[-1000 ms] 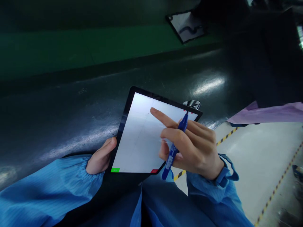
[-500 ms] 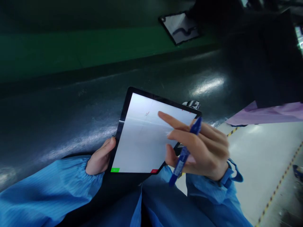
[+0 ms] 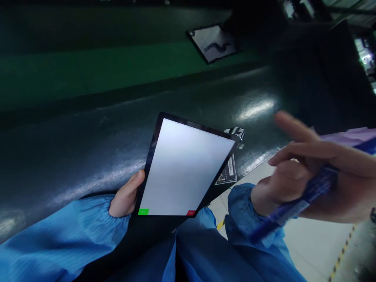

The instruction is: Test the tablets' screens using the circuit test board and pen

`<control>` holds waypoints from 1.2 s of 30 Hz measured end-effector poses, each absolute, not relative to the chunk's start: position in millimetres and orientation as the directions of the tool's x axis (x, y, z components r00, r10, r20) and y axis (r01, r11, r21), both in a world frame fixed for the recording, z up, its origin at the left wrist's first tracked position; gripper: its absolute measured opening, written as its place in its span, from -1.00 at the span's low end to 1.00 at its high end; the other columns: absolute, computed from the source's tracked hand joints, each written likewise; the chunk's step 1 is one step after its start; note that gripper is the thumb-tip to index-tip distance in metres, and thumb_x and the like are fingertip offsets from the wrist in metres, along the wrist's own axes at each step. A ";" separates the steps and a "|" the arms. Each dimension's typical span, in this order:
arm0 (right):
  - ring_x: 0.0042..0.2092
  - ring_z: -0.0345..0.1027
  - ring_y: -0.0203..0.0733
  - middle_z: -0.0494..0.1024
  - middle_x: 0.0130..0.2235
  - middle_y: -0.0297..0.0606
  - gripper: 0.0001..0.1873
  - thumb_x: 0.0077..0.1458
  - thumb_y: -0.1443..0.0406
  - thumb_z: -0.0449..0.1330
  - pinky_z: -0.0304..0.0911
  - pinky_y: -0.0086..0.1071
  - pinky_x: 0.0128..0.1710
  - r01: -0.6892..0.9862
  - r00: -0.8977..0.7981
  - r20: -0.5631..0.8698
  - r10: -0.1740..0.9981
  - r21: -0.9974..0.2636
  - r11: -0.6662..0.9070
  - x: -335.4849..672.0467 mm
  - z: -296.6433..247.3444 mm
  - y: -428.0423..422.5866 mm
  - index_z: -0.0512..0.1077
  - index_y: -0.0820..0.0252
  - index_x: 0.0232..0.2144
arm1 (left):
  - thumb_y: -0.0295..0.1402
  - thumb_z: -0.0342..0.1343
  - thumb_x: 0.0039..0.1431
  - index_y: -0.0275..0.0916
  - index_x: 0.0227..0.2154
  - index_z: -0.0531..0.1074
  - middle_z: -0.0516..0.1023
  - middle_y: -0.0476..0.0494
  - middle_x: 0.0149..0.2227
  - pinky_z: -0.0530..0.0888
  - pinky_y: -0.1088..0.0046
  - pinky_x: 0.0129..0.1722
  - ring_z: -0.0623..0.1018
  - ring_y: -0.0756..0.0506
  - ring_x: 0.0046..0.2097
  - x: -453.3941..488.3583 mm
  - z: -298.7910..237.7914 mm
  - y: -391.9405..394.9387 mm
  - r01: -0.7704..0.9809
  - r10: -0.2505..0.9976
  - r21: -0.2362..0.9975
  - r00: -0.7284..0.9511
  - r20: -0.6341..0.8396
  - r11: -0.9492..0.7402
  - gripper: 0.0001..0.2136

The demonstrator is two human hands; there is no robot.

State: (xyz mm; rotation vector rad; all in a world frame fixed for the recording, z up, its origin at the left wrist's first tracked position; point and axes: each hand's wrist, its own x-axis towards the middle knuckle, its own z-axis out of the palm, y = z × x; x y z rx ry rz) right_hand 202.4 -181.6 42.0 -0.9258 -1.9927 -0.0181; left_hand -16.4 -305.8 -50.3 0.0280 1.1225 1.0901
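Note:
A tablet [image 3: 185, 168] with a bright white screen and black border is tilted in front of me. Small green and red boxes sit along the bottom of its screen. My left hand [image 3: 126, 196] holds the tablet by its left edge, thumb on the border. Off to the right, apart from the tablet, is my right hand [image 3: 293, 176], smeared by motion, with one finger stretched out to the left. A blue pen [image 3: 290, 211] is held slantwise in it. Part of that hand runs past the frame's right edge, and its outline is hard to make out.
A shiny metal piece [image 3: 236, 134] and a dark labelled board [image 3: 228, 172] stick out behind the tablet's right side. On the green strip [image 3: 117, 66] beyond the dark bench surface [image 3: 73, 145] lies a black-rimmed panel [image 3: 216, 45]. Pink cloth [image 3: 352, 136] shows at the right.
My right hand has moved off the screen to the right, still with the pen. The small red marks on the screen are gone. My left hand keeps its hold.

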 end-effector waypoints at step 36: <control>0.47 -0.27 0.29 -0.02 0.45 -0.05 0.18 0.02 -0.12 0.34 -0.04 0.35 0.35 0.475 -0.684 0.357 0.636 -0.444 0.760 191.2 -32.1 -221.8 -0.23 0.04 0.44 | -0.18 -0.05 0.39 -0.24 0.00 0.53 0.70 -0.13 -0.18 0.57 0.26 0.06 0.64 -0.23 0.00 -47.5 -44.9 -346.0 -0.697 0.522 0.716 -0.628 -0.577 -0.046 -0.65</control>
